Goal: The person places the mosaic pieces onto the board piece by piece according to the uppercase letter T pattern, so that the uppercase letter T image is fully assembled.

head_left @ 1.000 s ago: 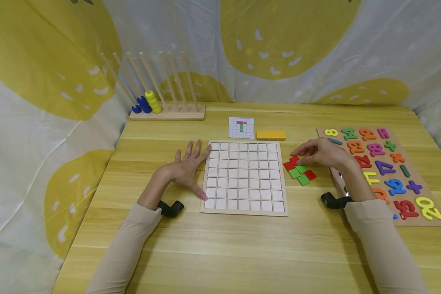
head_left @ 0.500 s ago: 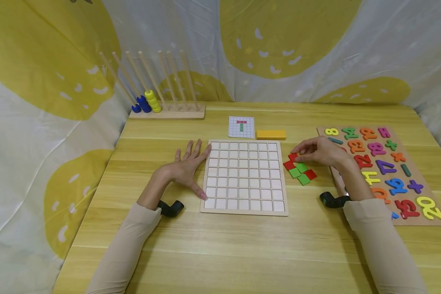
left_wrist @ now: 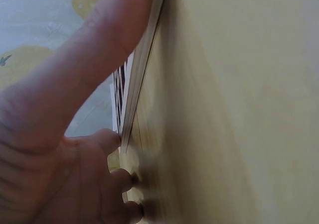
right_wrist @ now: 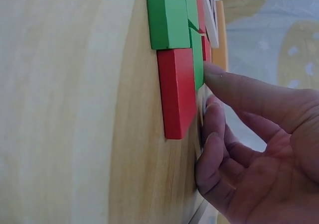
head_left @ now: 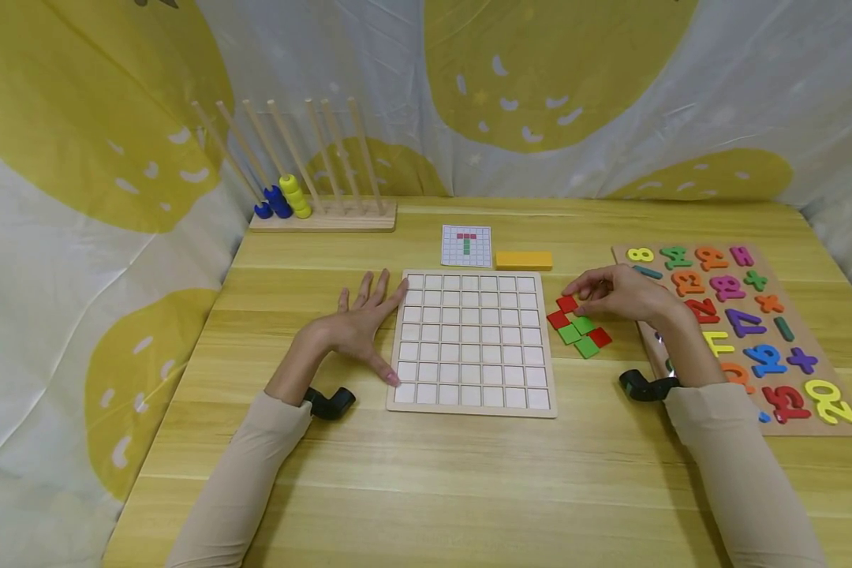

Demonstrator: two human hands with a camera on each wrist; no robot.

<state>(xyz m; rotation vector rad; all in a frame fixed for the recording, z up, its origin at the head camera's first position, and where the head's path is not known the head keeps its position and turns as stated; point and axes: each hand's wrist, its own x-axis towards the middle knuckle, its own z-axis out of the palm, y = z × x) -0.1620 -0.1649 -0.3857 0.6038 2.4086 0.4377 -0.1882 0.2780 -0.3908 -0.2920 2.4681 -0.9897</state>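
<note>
A wooden grid board (head_left: 472,343) with bare square cells lies mid-table. My left hand (head_left: 358,323) rests flat beside its left edge, fingers spread; in the left wrist view the hand (left_wrist: 75,134) lies along the board's rim (left_wrist: 144,69). My right hand (head_left: 610,293) is right of the board with curled fingers, pinching a red tile (head_left: 567,303) at the top of a small cluster of red and green tiles (head_left: 581,333). In the right wrist view the thumb (right_wrist: 234,87) touches the tiles' edge beside a red tile (right_wrist: 177,92) and a green tile (right_wrist: 167,15).
A pattern card (head_left: 466,246) and a yellow block (head_left: 524,260) lie behind the board. A number puzzle board (head_left: 813,379) with coloured numerals fills the right side. A peg rack (head_left: 323,217) with blue and yellow beads stands far left. Curtains surround the table.
The right hand's fingers closed on the top red tile and drew it slightly away from the cluster. The left hand has stayed still.
</note>
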